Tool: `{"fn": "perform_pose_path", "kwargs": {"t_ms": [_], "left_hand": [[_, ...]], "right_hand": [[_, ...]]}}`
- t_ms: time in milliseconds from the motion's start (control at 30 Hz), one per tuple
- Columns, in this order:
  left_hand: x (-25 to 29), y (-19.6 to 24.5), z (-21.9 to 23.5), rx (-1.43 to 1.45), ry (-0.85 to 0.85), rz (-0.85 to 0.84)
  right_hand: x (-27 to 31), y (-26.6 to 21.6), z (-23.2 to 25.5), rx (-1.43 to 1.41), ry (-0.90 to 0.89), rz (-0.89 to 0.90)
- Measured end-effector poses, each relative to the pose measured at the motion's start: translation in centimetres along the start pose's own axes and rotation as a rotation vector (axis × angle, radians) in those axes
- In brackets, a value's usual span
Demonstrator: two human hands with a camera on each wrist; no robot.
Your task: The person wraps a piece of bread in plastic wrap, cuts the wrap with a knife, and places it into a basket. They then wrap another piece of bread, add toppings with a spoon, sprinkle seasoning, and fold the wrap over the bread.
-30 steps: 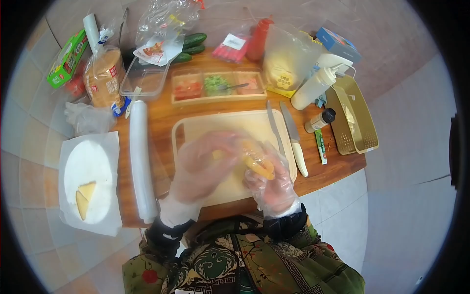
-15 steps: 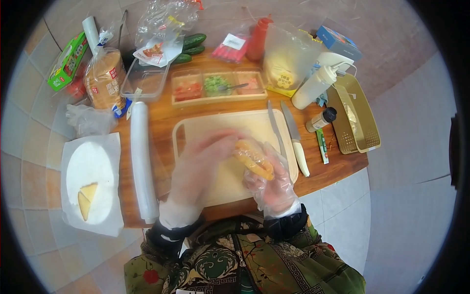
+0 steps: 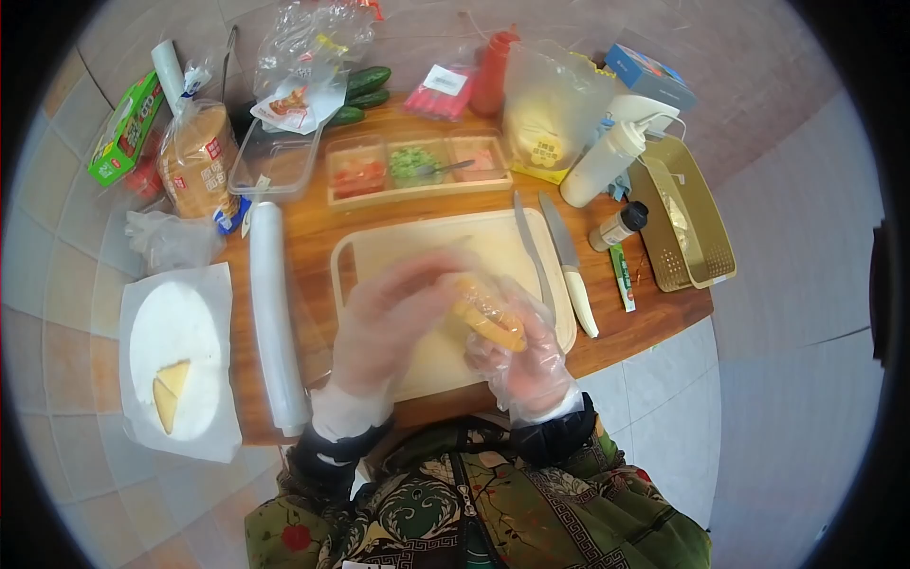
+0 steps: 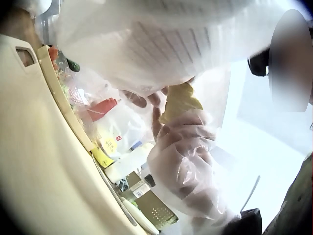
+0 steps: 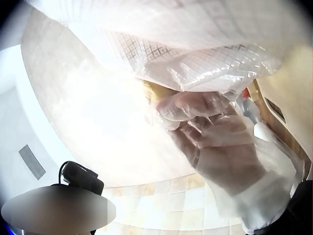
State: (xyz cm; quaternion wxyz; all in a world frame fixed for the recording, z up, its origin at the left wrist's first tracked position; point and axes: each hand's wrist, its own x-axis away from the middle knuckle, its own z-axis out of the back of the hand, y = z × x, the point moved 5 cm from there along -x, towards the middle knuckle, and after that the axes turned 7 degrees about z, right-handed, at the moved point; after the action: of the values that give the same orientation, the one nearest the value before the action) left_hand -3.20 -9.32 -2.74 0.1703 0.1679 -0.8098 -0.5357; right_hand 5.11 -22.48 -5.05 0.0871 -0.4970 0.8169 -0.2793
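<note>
Both hands wear clear plastic gloves and are raised over the cream cutting board. A yellow, folded-looking food piece is between them, its lower end gripped by the right hand, whose fingers curl round it. My left hand, blurred, has its fingers at the upper end of the piece. The left wrist view shows the yellow piece above the gloved right hand. Only a bit of the yellow piece shows in the right wrist view, at the fingers of the left hand.
Two knives, one white-handled, lie along the board's right side. Behind it stands a tray of chopped food. A film roll and paper with yellow triangles lie left; a seasoning bottle and basket are right.
The left hand has shifted slightly about the upper end of the yellow piece. The right hand keeps its grip, and the piece is a little lower and turned slightly. The head view has shifted a little.
</note>
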Motion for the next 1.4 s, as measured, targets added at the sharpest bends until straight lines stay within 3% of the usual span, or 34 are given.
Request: {"fn": "perform_pose_path", "kwargs": {"t_ms": [200,267,300,333,367,433,533,667,767,867,933,967,1033,1067,1100,1133,1167,1267,1333,1400], "left_hand": [[-0.1,-1.9,1.1,0.4,0.055,-0.025],[0.8,-3.4,1.2,0.277,0.268,0.037],[1.3,-3.1,0.9,0.28,0.272,0.034],[1.9,-2.0,0.0,-0.003,0.222,0.001],[2.3,-1.1,-1.0,-0.285,0.17,-0.031],[1.9,-0.9,-2.6,-0.255,0.154,0.023],[1.6,-1.8,-3.0,-0.21,0.14,0.049],[1.9,-2.4,-2.7,-0.177,0.115,-0.032],[1.9,-2.2,-1.9,-0.171,0.123,0.036],[2.1,-1.1,-1.5,-0.329,0.158,-0.01],[2.1,0.2,-1.8,-0.398,0.148,-0.018],[2.1,0.5,-2.1,-0.468,0.14,-0.028],[2.0,0.6,-2.4,-0.514,0.109,-0.078],[2.1,0.7,-2.5,-0.56,0.089,-0.128],[2.1,0.5,-2.5,-0.561,0.086,-0.126],[2.4,0.8,-2.6,-0.69,0.108,-0.228],[2.7,1.0,-2.7,-0.817,0.131,-0.332],[2.8,1.2,-2.8,-0.875,0.103,-0.317],[2.7,1.0,-2.8,-0.885,0.116,-0.352],[2.8,1.2,-2.9,-0.896,0.124,-0.383]], "right_hand": [[-0.3,-1.1,-0.8,0.034,0.037,0.073],[-0.4,-1.0,-0.7,0.049,0.037,0.077],[-0.5,-1.2,-0.5,0.257,0.014,0.199],[-0.4,-1.3,-0.4,0.465,-0.01,0.32],[-0.4,-1.0,0.0,0.469,-0.014,0.313],[-0.3,-1.4,-0.2,0.81,-0.019,0.496],[-0.1,-0.6,-0.8,0.58,0.053,0.465],[0.1,-0.5,-0.4,0.662,0.102,0.513],[0.8,-1.7,-1.4,0.721,0.014,0.414],[0.5,-3.3,-0.2,0.817,0.164,0.36],[0.6,-4.8,-0.4,1.099,0.093,0.568],[0.7,-5.5,-0.4,1.101,0.102,0.572],[1.3,-6.6,-4.8,1.757,-0.286,1.002],[1.0,-7.1,-5.3,1.758,-0.279,1.001],[0.9,-7.3,-6.1,1.741,-0.382,1.079],[0.8,-7.3,-6.6,1.718,-0.488,1.156],[0.3,-7.5,-6.5,1.717,-0.486,1.154],[0.2,-7.4,-6.8,1.729,-0.578,1.247],[-0.1,-7.6,-7.0,1.851,-0.524,1.08],[-0.2,-7.5,-7.0,1.845,-0.508,1.069]]}}
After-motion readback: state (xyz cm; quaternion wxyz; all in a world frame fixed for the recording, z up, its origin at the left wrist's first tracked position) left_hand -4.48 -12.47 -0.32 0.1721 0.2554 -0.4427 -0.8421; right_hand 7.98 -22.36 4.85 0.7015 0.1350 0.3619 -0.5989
